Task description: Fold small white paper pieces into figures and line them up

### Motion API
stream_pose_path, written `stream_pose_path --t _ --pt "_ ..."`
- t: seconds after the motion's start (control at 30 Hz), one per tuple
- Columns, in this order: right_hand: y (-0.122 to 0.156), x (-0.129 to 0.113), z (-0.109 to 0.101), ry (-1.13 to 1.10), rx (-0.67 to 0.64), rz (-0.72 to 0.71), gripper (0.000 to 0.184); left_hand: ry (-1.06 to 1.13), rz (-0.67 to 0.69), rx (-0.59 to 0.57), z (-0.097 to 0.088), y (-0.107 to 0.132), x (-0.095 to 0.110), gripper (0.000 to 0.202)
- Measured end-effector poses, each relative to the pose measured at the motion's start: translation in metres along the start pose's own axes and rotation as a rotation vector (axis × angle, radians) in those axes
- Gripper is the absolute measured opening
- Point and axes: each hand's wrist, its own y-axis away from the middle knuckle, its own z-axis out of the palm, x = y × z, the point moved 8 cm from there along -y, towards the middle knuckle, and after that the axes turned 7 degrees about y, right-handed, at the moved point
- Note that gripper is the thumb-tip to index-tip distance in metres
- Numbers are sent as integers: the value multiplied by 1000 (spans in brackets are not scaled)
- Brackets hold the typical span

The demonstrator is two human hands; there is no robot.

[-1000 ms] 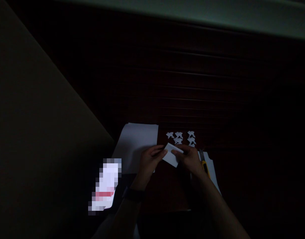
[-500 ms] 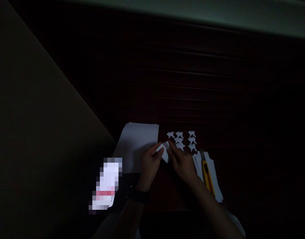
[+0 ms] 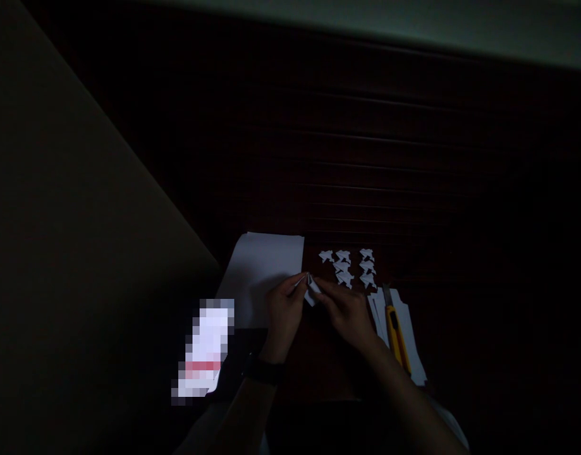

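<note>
A small white piece of folded paper [image 3: 311, 296] is held between my two hands above the dark table. My left hand [image 3: 284, 309] pinches its left side between thumb and fingers. On the other side, the fingers of my right hand [image 3: 344, 309] are closed on the paper's right edge. Just beyond my hands lie several small folded paper figures [image 3: 343, 266] in loose columns, each with pointed corners. The dim light hides the finer creases of the held paper.
White sheets [image 3: 266, 259] lie to the left. A yellow utility knife [image 3: 397, 338] rests on cut paper pieces [image 3: 413, 335] by my right forearm. At lower left glows a pixelated bright screen [image 3: 207, 344]. A pale wall or panel [image 3: 81, 221] slants along the left.
The paper between my hands has gone from a flatter, wider face to a narrower, folded shape with a standing edge. My fingers have come closer around it.
</note>
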Motion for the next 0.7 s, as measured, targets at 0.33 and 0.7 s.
stream_pose_path --t 0.33,0.7 --pt "-3 13 -3 27 21 52 38 -106 77 -101 15 10 19 31" --pt "-4 21 -8 161 103 33 46 -2 43 -162 27 13 11 33"
